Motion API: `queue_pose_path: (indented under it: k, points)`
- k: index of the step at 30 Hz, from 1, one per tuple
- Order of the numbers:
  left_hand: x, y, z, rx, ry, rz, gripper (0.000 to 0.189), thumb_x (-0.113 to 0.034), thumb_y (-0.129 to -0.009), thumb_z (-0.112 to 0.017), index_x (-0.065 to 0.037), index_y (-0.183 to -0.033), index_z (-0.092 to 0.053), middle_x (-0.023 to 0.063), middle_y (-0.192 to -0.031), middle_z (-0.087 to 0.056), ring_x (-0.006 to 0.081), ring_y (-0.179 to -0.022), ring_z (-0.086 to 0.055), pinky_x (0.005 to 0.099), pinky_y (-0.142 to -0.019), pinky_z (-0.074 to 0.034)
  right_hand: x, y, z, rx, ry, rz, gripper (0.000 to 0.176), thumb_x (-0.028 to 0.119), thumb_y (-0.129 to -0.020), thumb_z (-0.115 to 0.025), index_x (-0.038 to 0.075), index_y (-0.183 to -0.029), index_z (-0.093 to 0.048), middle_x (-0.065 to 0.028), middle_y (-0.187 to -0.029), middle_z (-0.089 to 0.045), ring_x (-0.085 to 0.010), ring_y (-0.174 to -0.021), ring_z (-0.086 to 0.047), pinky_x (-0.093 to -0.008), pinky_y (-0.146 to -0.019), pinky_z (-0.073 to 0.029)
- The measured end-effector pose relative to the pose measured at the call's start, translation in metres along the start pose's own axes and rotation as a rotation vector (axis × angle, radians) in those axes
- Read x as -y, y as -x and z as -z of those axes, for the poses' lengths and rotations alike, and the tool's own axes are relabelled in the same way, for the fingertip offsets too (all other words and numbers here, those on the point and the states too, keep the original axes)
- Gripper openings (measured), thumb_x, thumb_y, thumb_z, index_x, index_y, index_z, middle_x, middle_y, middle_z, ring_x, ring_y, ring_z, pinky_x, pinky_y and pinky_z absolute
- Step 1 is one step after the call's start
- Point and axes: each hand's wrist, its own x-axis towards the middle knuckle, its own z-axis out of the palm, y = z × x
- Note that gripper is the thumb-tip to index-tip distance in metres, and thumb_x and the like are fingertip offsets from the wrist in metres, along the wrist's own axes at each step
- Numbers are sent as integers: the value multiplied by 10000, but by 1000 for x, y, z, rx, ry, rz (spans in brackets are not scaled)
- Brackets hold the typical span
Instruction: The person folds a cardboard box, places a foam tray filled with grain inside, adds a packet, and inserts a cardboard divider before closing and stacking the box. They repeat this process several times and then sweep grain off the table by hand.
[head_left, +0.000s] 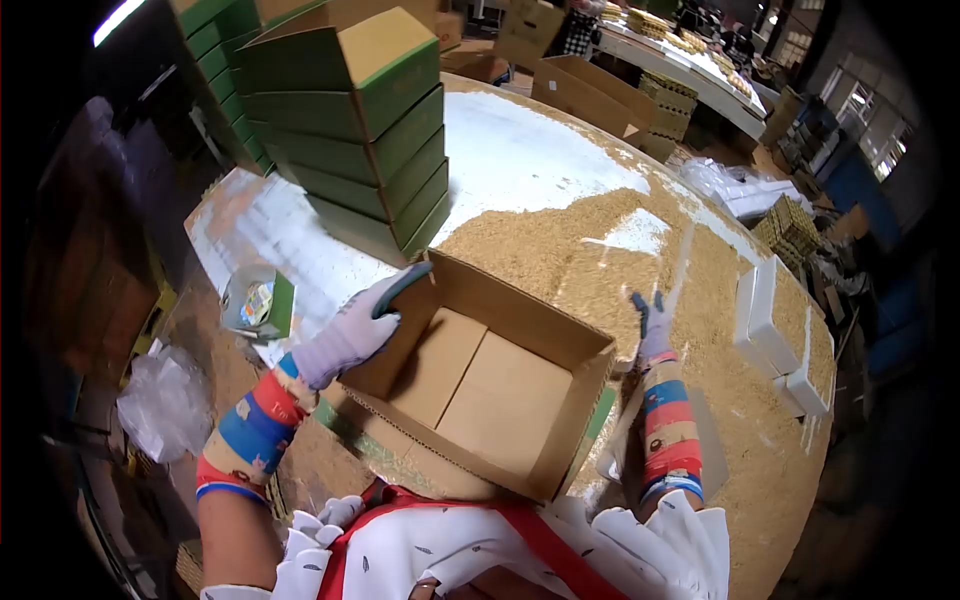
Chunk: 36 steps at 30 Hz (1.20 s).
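- White apron with red straps (520, 550) fills the bottom edge, worn by the person at work; banded sleeves cover both forearms.
- Just beyond it, an open cardboard box (480, 390) sits tilted on the near edge of the surface (530, 150), its flaps up and its floor bare.
- Gloved left hand (355, 330) is closed over the box's left wall, fingers running along the rim toward the far corner, steadying it.
- Gloved right hand (655, 320) is raised beside the box's far right corner, fingers pointing up. It is not clear at this angle whether they are pinching the pale strip above them or are simply parted.
- Tan husk-like litter (560, 245) spreads across the surface behind and to the right of the box.
- Stacked green cartons (350, 130) stand just behind the box. One small green carton (258, 303) lies apart on the left, near a crumpled plastic bag (165, 400).
- White blocks (775, 330) sit in the litter on the right, well apart from the box.
- Judged from this, the step in hand is setting the empty box square and open. Loading it would call for the left hand's grip to hold the wall firm while the right hand reaches across the litter.
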Motion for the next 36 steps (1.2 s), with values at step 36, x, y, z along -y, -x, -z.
queue_pose_path:
  k: [36]
  points:
    - [23,-47,-57,-183,581,98,290,-280,-823,-589,-46,-984,-647,192,-911,-657,360,-873,-623,397,-791,-484,204,201,-130,903,729,-170,643,247,-803,-723,-52,-1309,-462,-65,-1268,-547,-133,-1103,-509,-281,-928,-415]
